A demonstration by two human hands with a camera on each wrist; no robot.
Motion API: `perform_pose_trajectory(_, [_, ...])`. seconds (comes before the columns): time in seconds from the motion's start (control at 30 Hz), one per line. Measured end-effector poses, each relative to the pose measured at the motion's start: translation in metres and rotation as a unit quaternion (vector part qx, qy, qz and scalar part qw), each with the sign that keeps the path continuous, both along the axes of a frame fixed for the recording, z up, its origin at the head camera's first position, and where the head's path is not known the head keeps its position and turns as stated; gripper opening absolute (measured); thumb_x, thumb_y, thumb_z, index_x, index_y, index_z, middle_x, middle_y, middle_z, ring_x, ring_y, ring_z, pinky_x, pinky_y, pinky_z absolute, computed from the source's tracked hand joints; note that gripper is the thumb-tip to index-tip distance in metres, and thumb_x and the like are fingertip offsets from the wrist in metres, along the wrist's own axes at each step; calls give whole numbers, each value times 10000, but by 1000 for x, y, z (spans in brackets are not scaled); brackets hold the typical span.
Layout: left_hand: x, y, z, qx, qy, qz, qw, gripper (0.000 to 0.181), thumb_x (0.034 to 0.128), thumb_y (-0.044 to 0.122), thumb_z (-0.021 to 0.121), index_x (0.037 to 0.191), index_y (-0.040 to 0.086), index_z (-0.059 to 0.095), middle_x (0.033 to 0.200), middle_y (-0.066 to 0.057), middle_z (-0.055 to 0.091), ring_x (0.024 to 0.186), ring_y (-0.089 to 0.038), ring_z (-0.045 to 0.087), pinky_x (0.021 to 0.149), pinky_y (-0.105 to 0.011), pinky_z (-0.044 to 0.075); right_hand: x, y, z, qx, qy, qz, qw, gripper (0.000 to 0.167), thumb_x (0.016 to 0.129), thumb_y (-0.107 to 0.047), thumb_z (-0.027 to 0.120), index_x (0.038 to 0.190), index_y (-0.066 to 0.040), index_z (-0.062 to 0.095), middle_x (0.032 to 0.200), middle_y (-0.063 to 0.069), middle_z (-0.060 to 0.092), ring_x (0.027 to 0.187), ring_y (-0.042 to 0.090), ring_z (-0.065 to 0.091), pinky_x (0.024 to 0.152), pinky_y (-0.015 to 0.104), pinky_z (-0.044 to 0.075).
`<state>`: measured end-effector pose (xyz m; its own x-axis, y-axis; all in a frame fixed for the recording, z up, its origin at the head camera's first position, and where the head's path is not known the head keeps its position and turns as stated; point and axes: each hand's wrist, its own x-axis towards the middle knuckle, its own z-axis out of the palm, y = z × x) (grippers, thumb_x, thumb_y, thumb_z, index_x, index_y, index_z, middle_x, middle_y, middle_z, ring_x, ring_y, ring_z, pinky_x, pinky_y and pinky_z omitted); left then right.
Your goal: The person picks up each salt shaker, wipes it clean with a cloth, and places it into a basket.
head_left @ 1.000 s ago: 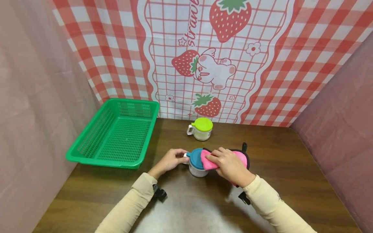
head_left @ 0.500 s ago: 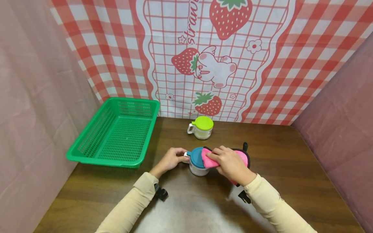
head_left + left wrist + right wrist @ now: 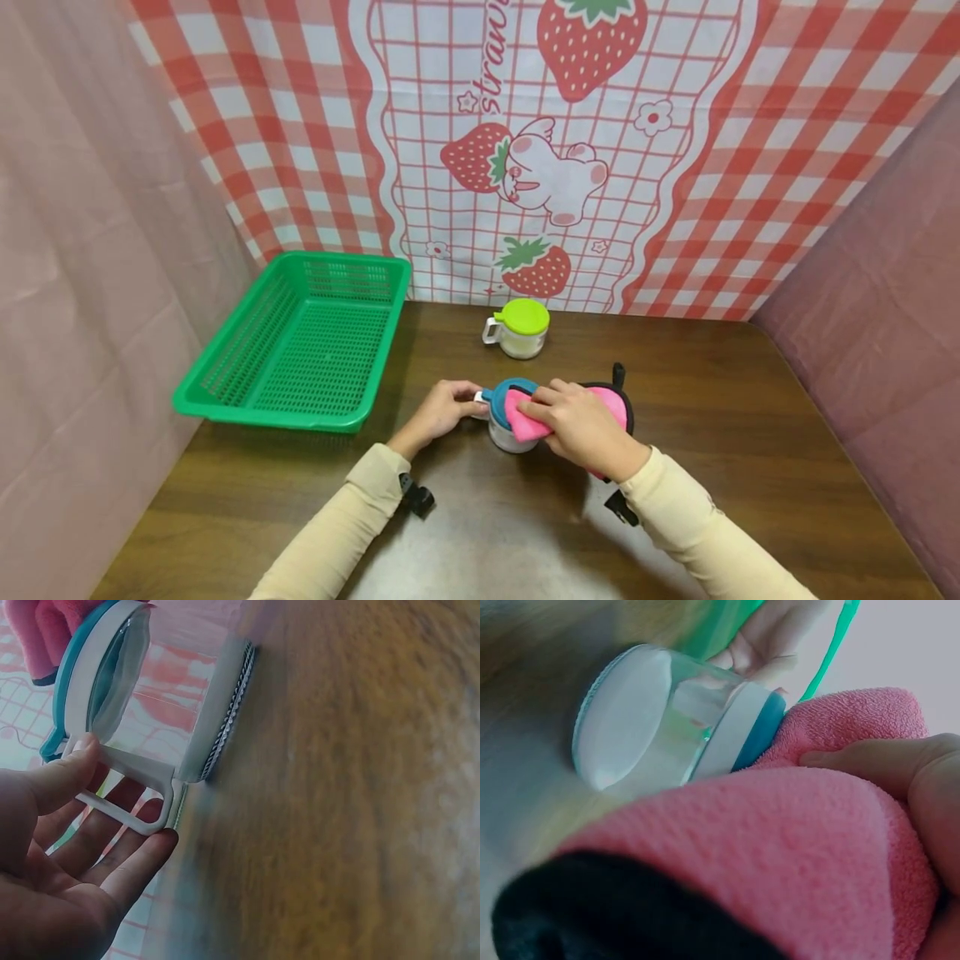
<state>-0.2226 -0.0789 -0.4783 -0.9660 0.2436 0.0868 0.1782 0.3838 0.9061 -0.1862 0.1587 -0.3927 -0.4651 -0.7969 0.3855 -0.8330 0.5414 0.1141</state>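
A clear seasoning jar (image 3: pixel 513 438) with a blue lid (image 3: pixel 501 398) and a white handle (image 3: pixel 135 761) stands upright on the table. White contents show through its side in the right wrist view. My left hand (image 3: pixel 438 415) pinches the handle between thumb and fingers. In my right hand (image 3: pixel 585 423) is a pink cloth (image 3: pixel 780 840) with black edging, bunched under the fingers and pressed on the lid's right part. The cloth hides that part of the lid. Behind stands a second jar (image 3: pixel 522 343) with a lime-green lid, touched by neither hand.
A green plastic basket (image 3: pixel 367 392) sits at the left of the wooden table (image 3: pixel 720 433). A red-and-white checked strawberry curtain (image 3: pixel 315 167) hangs along the back edge. Pinkish drapes (image 3: pixel 862 317) flank both sides.
My right hand and the cloth have shifted slightly left, covering more of the blue lid. My left hand keeps its hold on the handle, and the jar stays in place.
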Motion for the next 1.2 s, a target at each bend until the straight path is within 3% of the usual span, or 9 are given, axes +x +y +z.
perform_pose_trajectory(0.2, [2, 0, 2, -78, -89, -41, 9999, 204, 831, 120, 753, 989, -6, 731, 935, -147, 735, 817, -78, 607, 765, -219, 498, 0, -14, 5, 235, -136, 38, 9996, 438, 662, -55, 786, 1091, -128, 736, 976, 19, 685, 841, 210, 579, 751, 356, 521])
perform_pose_trajectory(0.4, [2, 0, 0, 6, -122, -82, 9999, 182, 840, 82, 731, 999, -7, 729, 973, -161, 735, 854, -93, 607, 772, -213, 488, -4, -28, 7, 334, -90, 111, 9993, 344, 682, -71, 785, 1016, -136, 733, 898, 9, 667, 814, 202, 586, 722, 345, 516])
perform_pose_trajectory(0.97, [-1, -1, 0, -32, -27, -157, 9999, 207, 822, 102, 750, 991, -15, 725, 949, -155, 733, 828, -79, 597, 772, -221, 492, -25, -37, 12, 349, -368, -502, 9975, 310, 731, -141, 812, 1033, -121, 745, 902, 38, 665, 826, 225, 621, 686, 379, 549])
perform_pose_trajectory(1.2, [0, -2, 2, 0, -13, -163, 9999, 204, 820, 106, 757, 973, -25, 722, 929, -158, 728, 808, -59, 579, 761, -207, 481, -33, -32, 11, 133, -645, -957, 9932, 353, 765, -206, 816, 1097, -113, 737, 949, 64, 695, 885, 256, 654, 761, 424, 563])
